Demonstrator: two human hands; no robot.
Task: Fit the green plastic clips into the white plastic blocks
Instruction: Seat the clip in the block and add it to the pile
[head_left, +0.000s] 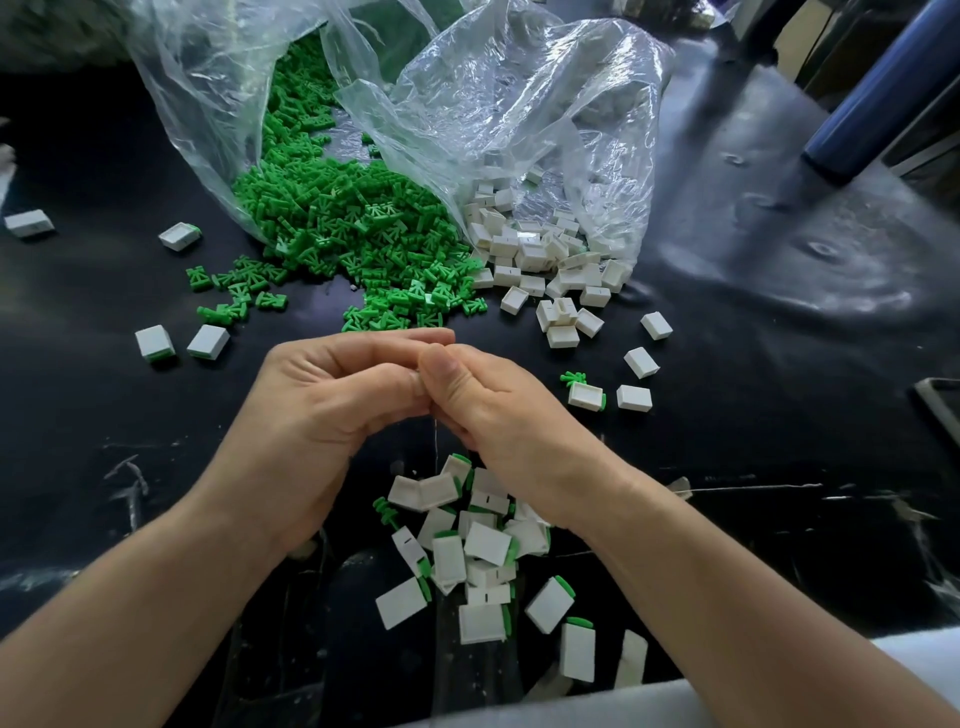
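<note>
The left hand (322, 415) and the right hand (493, 410) meet over the middle of the black counter (779, 374). The fingers of both are curled inward and bunched together where the hands touch. The contact point is hidden by the fingers, so it cannot be told whether they grip a part or nothing. Taking the hands as the dial's centre, the green clips (353, 223) lie in a large heap at 12 o'clock, spilling from the mouth of a clear bag (208, 78) onto the counter, with a few strays toward 10 o'clock. The white blocks (540, 244) lie at 1 o'clock, spilling from a second clear bag (519, 93), with singles scattered toward 2 and 3 o'clock. At 6 o'clock, between the forearms, sits a loose pile of fitted blocks (483, 545), white with green showing at their edges. Four similar blocks lie apart at 9 and 10 o'clock, and one (585, 396) lies at 3 o'clock with a loose clip touching it. A blue cylinder (883, 88) leans at the far 2 o'clock edge.
</note>
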